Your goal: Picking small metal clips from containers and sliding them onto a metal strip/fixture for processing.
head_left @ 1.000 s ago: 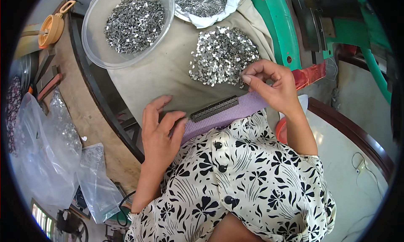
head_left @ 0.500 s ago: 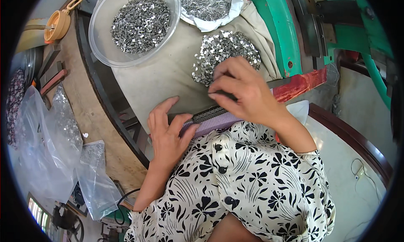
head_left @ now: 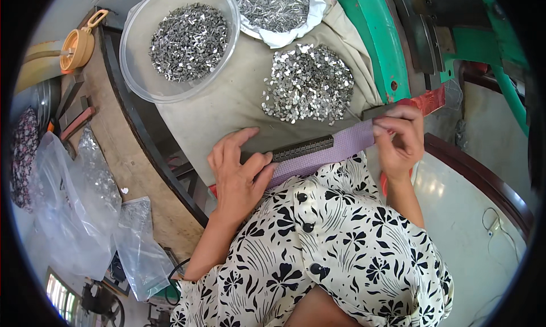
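A dark slotted metal bar (head_left: 304, 149) lies along a strip of purple textured cloth (head_left: 351, 139) at the near edge of the work surface. My left hand (head_left: 233, 165) grips the bar's left end between thumb and a finger, with its forefinger stretched outward. At the cloth's right end, my right hand (head_left: 401, 139) pinches the corner between thumb and fingers. Beyond the bar, a loose pile of small shiny metal pieces (head_left: 310, 82) rests on beige cloth (head_left: 227, 113).
A clear plastic tub (head_left: 128, 59) of metal bits and a paper-lined bowl (head_left: 318, 11) of thin metal pins stand at the back. Green machinery (head_left: 369, 36) rises at right. Clear plastic bags (head_left: 74, 213) and an orange-yellow lidded container (head_left: 78, 45) are on the left.
My right hand has moved from beside the metal pile rightward to the purple cloth's end and now pinches it. More of the bar and cloth shows.
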`<state>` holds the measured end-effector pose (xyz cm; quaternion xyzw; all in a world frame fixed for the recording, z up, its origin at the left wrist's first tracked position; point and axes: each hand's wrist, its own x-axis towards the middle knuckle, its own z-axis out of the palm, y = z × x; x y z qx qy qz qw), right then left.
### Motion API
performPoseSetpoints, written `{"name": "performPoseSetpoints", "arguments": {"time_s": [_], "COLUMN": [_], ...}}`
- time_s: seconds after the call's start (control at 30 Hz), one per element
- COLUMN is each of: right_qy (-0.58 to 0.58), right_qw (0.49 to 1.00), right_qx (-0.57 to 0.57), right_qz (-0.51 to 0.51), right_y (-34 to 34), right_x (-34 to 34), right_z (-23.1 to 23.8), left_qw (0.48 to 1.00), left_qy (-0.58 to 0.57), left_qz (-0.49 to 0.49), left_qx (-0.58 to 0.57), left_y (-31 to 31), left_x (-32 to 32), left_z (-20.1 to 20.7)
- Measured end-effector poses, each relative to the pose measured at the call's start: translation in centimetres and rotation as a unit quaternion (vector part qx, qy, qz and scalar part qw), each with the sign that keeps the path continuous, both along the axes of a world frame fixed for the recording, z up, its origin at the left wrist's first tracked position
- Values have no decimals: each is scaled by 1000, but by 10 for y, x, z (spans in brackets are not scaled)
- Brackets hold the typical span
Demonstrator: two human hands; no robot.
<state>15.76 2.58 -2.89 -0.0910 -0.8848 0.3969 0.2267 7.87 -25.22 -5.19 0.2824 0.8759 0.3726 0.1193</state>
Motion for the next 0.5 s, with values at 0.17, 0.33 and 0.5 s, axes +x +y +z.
{"name": "performPoseSetpoints", "arguments": {"time_s": [0.17, 0.33, 0.5], "right_qy": [0, -133, -151], "right_qw": [993, 968, 983], "right_qx": [46, 206, 92], "right_qz": [-105, -56, -48], "right_y": [32, 47, 60], "right_x": [42, 45, 43], "right_z": [-29, -22, -19], "left_qw": [1000, 1000, 1000], "left_qy": [15, 23, 24], "left_qz": [-14, -8, -7], "left_qx": [-2, 4, 4], "left_y": [2, 3, 3], "left_x": [2, 3, 3], "left_z": [-3, -4, -4]}}
